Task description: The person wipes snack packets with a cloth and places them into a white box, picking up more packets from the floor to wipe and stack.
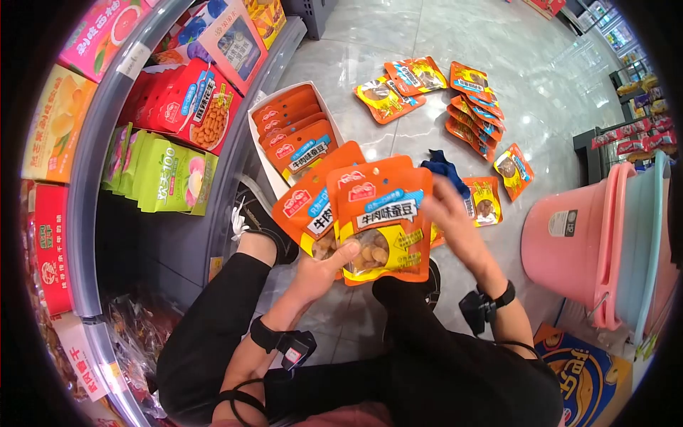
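Note:
My left hand (318, 274) is closed on several orange and yellow snack packets (384, 206), its thumb over the clear window of the front one. Dried beans show through that window. At the packets' right edge is my right hand (453, 217), fingers stretched out; whether it touches them I cannot tell. A white box (262, 153) just beyond the packets holds a row of the same orange packets (304, 151). Behind my right hand lies a dark blue cloth (447, 171), partly hidden, beside another packet (486, 201) on the floor.
More packets lie on the grey tiled floor, including a fanned stack (475, 117) and a loose pair (388, 98). Shelves with red snack bags (192, 103) and green bags (174, 171) rise on the left. Pink buckets (569, 242) stand at the right.

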### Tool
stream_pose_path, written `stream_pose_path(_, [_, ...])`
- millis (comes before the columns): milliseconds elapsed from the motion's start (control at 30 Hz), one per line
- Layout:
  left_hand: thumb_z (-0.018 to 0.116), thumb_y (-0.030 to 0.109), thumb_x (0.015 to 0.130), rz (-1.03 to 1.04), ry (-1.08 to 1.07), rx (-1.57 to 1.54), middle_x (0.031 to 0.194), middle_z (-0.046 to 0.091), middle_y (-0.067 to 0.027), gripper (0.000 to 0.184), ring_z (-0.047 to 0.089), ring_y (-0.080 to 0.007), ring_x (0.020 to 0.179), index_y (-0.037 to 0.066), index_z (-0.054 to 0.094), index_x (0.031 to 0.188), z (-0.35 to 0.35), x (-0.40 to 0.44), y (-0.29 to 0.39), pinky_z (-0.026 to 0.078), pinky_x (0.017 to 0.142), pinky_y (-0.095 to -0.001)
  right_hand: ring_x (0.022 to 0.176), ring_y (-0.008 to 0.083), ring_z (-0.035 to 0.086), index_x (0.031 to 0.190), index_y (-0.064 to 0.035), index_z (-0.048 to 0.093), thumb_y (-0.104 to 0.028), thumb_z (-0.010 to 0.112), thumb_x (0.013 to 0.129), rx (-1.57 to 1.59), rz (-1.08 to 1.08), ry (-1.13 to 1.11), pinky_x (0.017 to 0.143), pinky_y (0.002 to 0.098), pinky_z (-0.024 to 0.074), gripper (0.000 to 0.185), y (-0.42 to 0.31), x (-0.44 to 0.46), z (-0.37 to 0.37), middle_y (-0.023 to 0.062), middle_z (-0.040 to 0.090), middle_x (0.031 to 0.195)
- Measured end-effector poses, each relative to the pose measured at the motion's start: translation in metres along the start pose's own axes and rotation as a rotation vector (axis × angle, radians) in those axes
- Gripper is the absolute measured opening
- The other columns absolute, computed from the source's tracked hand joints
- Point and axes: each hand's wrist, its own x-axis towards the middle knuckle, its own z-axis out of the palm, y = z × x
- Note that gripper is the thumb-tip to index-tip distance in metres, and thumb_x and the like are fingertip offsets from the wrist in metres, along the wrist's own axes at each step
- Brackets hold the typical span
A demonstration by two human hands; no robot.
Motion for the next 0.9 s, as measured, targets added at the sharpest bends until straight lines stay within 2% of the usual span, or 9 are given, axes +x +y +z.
stream_pose_path(133, [0.072, 0.011, 0.076, -0.043, 0.016, 0.147, 0.116, 0.056, -0.0065, 0.054, 0.055, -0.0151, 0.105, 0.004, 0.046, 0.123, 0.0, -0.002, 0.0, 0.045, 0.09, -0.0302, 0.101, 0.0115, 0.05, 0.119, -0.0028, 0.035, -0.006, 0.063, 0.084, -0.004, -0.202, 0.028, 0.087, 0.0257, 0.0422, 0.045, 0.023, -0.006, 0.036, 0.0067, 0.052, 0.107])
stream_pose_path(333, [0.07, 0.008, 0.076, 0.056, -0.137, 0.27, 0.108, 0.058, -0.0071, 0.05, 0.06, -0.0152, 0.093, 0.003, 0.046, 0.12, 0.011, -0.008, 0.006, 0.049, 0.083, -0.0286, 0.102, 0.0125, 0.049, 0.116, -0.0022, 0.038, -0.006, 0.064, 0.082, 0.176, -0.145, 0.074, 0.088, 0.0273, 0.0416, 0.043, 0.021, -0.005, 0.046, 0.007, 0.051, 0.105])
stream_pose_path(400, [0.068, 0.006, 0.078, -0.282, -0.199, 0.036, 0.104, 0.058, -0.0082, 0.047, 0.062, -0.0154, 0.082, 0.001, 0.046, 0.118, 0.012, -0.01, 0.008, 0.053, 0.073, -0.0276, 0.104, 0.015, 0.049, 0.116, -0.0019, 0.04, -0.007, 0.066, 0.08, -0.133, -0.311, 0.086, 0.09, 0.0298, 0.0412, 0.045, 0.018, -0.003, 0.043, 0.0088, 0.05, 0.108])
stream_pose_path(467, [0.065, 0.004, 0.08, -0.206, -0.255, 0.087, 0.101, 0.059, -0.0085, 0.043, 0.062, -0.0148, 0.075, 0.001, 0.046, 0.118, 0.001, -0.006, -0.005, 0.053, 0.064, -0.0274, 0.118, 0.0264, 0.04, 0.121, -0.002, 0.038, -0.02, 0.078, 0.069, -0.215, -0.322, 0.058, 0.097, 0.0381, 0.0356, 0.068, 0.025, 0.006, 0.032, 0.0154, 0.034, 0.128])
stream_pose_path(567, [0.063, 0.004, 0.082, -0.26, -0.183, 0.321, 0.108, 0.057, -0.0087, 0.045, 0.061, -0.0155, 0.088, 0.003, 0.044, 0.122, 0.01, -0.009, 0.014, 0.052, 0.073, -0.0288, 0.126, 0.0399, 0.03, 0.131, -0.0056, 0.029, -0.044, 0.086, 0.045, -0.715, -0.734, 0.128, 0.104, 0.0445, 0.0269, 0.11, -0.028, 0.001, 0.015, 0.0189, 0.026, 0.137])
stream_pose_path(667, [0.061, -0.001, 0.079, -0.042, -0.146, 0.179, 0.117, 0.054, -0.012, 0.052, 0.056, -0.0215, 0.104, 0.004, 0.042, 0.128, 0.021, -0.012, 0.02, 0.047, 0.086, -0.0323, 0.114, 0.0333, 0.045, 0.12, -0.0058, 0.046, -0.032, 0.079, 0.056, -1.234, -0.765, -0.355, 0.099, 0.0445, 0.0348, 0.077, -0.076, -0.01, 0.013, 0.0161, 0.05, 0.113])
stream_pose_path(733, [0.058, -0.009, 0.074, 0.291, -0.256, 0.674, 0.122, 0.05, -0.017, 0.067, 0.049, -0.0282, 0.117, 0.006, 0.034, 0.135, 0.02, -0.008, 0.031, 0.04, 0.095, -0.0343, 0.109, 0.0304, 0.049, 0.115, -0.0056, 0.049, -0.028, 0.077, 0.057, -1.3, -0.756, -0.378, 0.095, 0.0424, 0.0377, 0.068, -0.089, -0.02, 0.016, 0.0136, 0.052, 0.106])
stream_pose_path(800, [0.057, -0.011, 0.069, 0.338, -0.268, 0.689, 0.119, 0.051, -0.0201, 0.068, 0.05, -0.0339, 0.113, 0.005, 0.035, 0.131, 0.018, -0.009, 0.035, 0.042, 0.092, -0.0356, 0.105, 0.0276, 0.052, 0.11, -0.0053, 0.053, -0.025, 0.075, 0.059, -1.372, -0.747, -0.399, 0.092, 0.0404, 0.0407, 0.059, -0.094, -0.025, 0.02, 0.0112, 0.054, 0.1])
stream_pose_path(900, [0.069, 0.001, 0.073, 0.199, -0.248, 0.763, 0.121, 0.052, -0.0162, 0.058, 0.055, -0.0278, 0.11, 0.003, 0.039, 0.124, 0.012, -0.011, 0.039, 0.044, 0.089, -0.0318, 0.095, 0.0264, 0.057, 0.11, -0.008, 0.054, -0.014, 0.073, 0.062, -1.165, -0.716, -0.44, 0.074, 0.0363, 0.0466, 0.052, -0.095, -0.022, 0.032, 0.0094, 0.058, 0.093])
